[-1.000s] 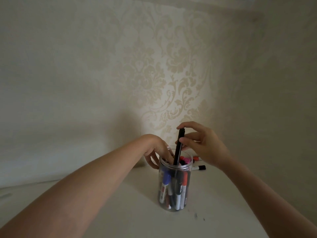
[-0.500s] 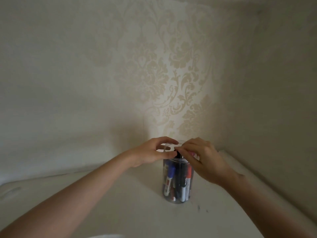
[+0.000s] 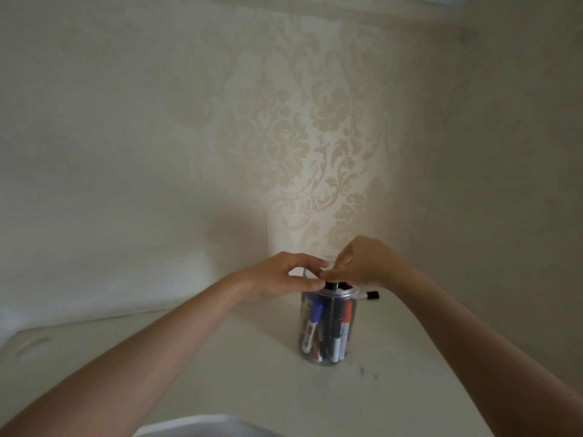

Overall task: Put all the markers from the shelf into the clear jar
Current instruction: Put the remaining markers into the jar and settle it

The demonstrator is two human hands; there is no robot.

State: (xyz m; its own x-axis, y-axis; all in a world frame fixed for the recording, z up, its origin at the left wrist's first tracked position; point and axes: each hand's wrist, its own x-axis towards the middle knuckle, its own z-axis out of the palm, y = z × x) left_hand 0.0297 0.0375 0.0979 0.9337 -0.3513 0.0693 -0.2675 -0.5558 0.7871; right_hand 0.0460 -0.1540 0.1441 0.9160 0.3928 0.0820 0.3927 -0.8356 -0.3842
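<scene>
A clear jar (image 3: 328, 357) stands upright on the white shelf (image 3: 252, 373) and holds several markers (image 3: 337, 326) with blue, black and red bodies. My left hand (image 3: 280, 275) grips the jar's rim from the left, thumb in front and fingers behind. My right hand (image 3: 369, 266) hovers over the jar's mouth, its fingertips bunched together on the top of a black marker (image 3: 332, 284) that sits almost fully inside. One black-capped marker (image 3: 370, 295) lies flat on the shelf just behind and to the right of the jar, partly hidden by my right wrist.
Patterned wallpaper closes the shelf at the back and on the right, forming a corner close behind the jar. Small dark specks (image 3: 362, 371) mark the shelf in front of the jar. A pale rounded edge (image 3: 202, 424) shows at the bottom.
The black marker that stood tall above the jar has gone down into it. My left hand came from behind the jar to grip its rim, and my right hand lowered to the mouth.
</scene>
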